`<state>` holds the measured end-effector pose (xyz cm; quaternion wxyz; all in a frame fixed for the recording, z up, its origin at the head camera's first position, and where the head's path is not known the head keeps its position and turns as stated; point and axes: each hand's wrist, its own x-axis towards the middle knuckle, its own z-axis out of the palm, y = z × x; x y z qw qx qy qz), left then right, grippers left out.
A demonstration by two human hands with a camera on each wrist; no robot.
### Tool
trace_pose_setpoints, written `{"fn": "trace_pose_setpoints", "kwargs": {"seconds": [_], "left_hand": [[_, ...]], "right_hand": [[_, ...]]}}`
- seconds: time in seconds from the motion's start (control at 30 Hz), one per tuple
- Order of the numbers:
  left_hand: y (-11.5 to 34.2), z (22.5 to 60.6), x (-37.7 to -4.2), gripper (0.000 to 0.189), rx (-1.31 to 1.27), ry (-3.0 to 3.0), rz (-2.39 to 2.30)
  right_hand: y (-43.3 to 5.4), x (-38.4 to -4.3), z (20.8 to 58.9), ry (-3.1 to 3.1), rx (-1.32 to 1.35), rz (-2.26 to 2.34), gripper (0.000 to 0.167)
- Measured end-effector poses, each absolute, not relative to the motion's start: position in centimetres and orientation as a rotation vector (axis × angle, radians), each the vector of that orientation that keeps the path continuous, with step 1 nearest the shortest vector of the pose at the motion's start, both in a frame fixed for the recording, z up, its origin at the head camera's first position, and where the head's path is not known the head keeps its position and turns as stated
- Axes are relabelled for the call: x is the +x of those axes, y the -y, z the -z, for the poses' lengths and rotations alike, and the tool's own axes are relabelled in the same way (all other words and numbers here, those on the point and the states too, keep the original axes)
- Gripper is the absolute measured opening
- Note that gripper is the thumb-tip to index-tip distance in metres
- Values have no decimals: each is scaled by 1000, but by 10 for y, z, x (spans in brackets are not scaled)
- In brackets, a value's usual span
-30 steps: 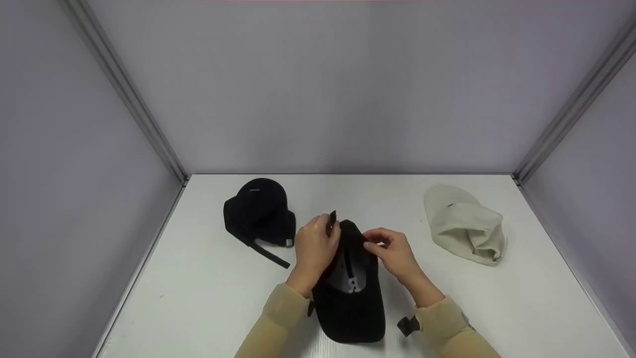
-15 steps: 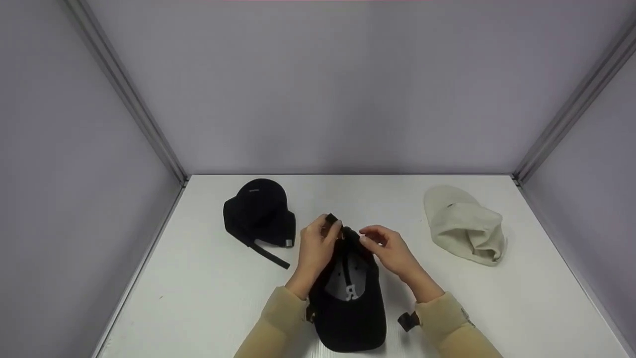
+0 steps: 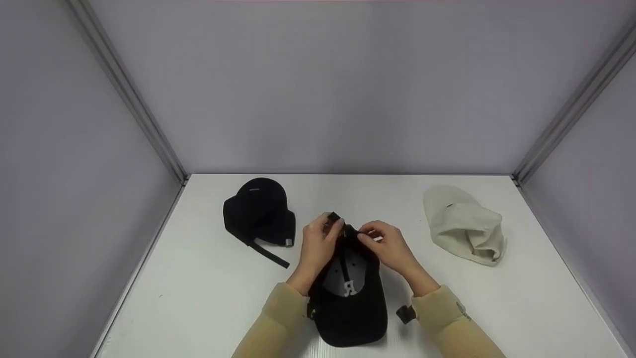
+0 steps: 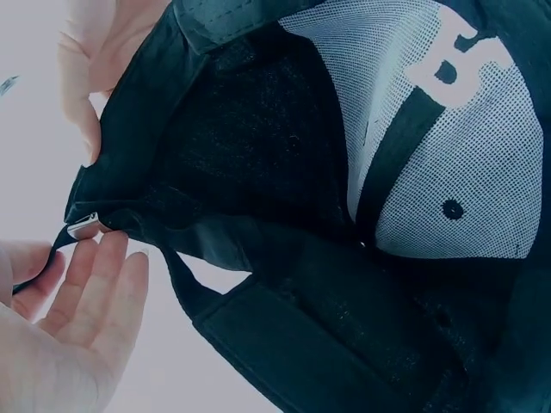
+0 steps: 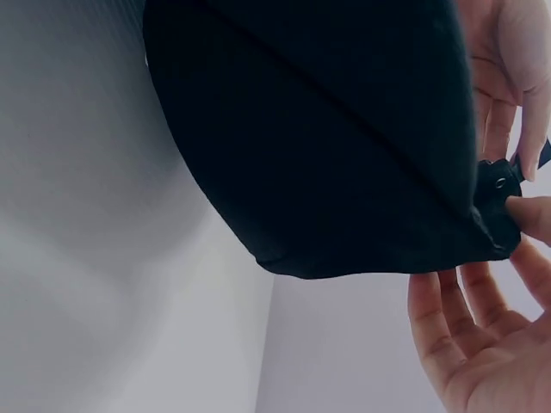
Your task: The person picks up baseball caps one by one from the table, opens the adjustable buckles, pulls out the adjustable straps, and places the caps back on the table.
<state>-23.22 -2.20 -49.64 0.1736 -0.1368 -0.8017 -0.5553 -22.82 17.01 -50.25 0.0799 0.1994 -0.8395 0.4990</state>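
Note:
A black cap (image 3: 350, 320) lies with its hollow inside showing and its brim toward the person; a pale letter-like patch (image 3: 350, 288) sits on the mesh lining (image 4: 482, 185). At the cap's far end my left hand (image 3: 316, 246) pinches its black strap (image 3: 334, 217), whose tip sticks out past the fingers. In the left wrist view a small metal buckle (image 4: 84, 226) on the strap touches my left fingertips. My right hand (image 3: 392, 248) holds the back edge of the cap, the thumb on one face and fingers behind, as the right wrist view shows.
Behind to the left, another black cap (image 3: 258, 214) lies on the white table (image 3: 208, 298), its strap (image 3: 271, 256) hanging loose. A beige cap (image 3: 464, 226) rests at the right. Grey panels (image 3: 348, 84) enclose the back and sides.
My left hand has turned the strap tip and shifted slightly right. The cap's far end has dropped a little toward the person. The right fingers loosened, then took the edge again.

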Motion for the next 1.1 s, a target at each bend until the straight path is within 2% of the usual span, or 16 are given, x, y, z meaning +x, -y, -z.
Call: {"fn": "trace_pose_setpoints", "kwargs": {"seconds": [0.23,0.63,0.9,1.1], "left_hand": [[22,499,-235,15,-390,2290,1633],[29,500,-242,13,-308,2294,1654],[34,502,-243,12,-291,2345,1699],[37,508,-241,11,-353,2447,1615]], "right_hand": [[-173,-232,505,2543,545,-1497,4],[-184,-234,507,2601,404,-1507,5],[-186,-235,510,2599,421,-1541,7],[-187,-237,513,2573,373,-1572,6]]}}
